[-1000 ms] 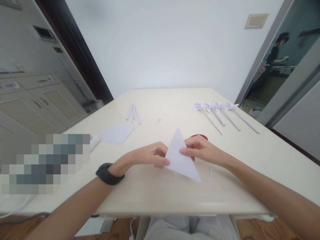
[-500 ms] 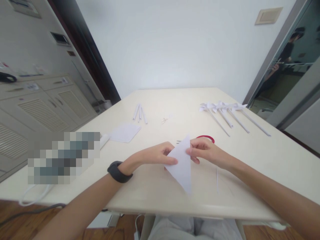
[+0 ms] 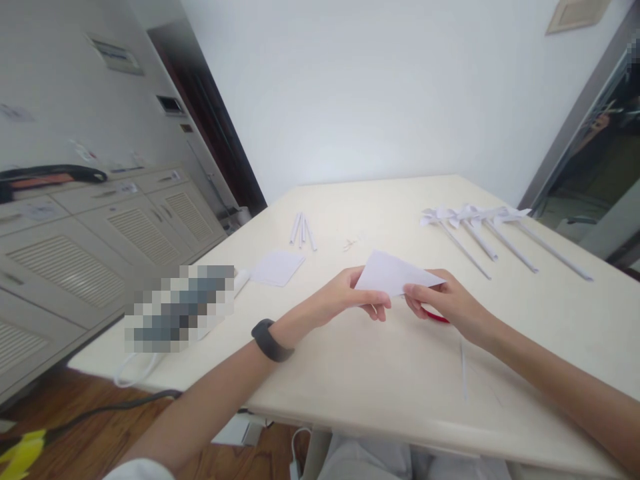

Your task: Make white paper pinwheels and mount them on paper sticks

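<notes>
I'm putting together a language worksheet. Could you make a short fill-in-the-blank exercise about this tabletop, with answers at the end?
1. The left hand and right hand hold a white sheet made of ____.
2. The dark wristband is worn on the ____ arm.
3. Counting the sticks of the white pinwheels, there are ____.
4. The curved piece partly hidden by the right hand is coloured ____.

Missing words: paper; left; four; red.
</notes>
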A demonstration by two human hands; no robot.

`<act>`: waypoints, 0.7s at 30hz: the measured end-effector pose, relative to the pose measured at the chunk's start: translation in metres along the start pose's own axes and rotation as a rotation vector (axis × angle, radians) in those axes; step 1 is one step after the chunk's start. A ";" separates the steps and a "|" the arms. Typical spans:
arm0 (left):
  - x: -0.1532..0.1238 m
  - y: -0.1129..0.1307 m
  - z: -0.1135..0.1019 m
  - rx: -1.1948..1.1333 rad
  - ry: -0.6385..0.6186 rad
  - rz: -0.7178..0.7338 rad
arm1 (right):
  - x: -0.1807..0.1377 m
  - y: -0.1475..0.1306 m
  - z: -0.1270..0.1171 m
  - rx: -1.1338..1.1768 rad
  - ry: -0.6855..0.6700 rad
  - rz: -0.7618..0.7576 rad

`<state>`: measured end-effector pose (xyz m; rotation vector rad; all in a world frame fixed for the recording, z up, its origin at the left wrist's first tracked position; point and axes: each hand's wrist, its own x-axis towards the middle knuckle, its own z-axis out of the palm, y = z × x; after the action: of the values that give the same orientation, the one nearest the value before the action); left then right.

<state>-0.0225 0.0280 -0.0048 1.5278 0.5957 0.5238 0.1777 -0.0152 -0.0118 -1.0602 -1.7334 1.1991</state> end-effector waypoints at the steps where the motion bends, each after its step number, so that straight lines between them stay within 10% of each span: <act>1: 0.000 0.000 0.001 0.034 0.016 -0.010 | 0.000 -0.001 0.001 -0.013 -0.004 0.007; 21: 0.002 -0.005 0.005 0.187 0.093 -0.025 | -0.001 -0.001 0.011 -0.075 -0.012 0.166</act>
<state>-0.0184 0.0253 -0.0101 1.6769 0.7516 0.5339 0.1678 -0.0195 -0.0133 -1.2650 -1.7385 1.2521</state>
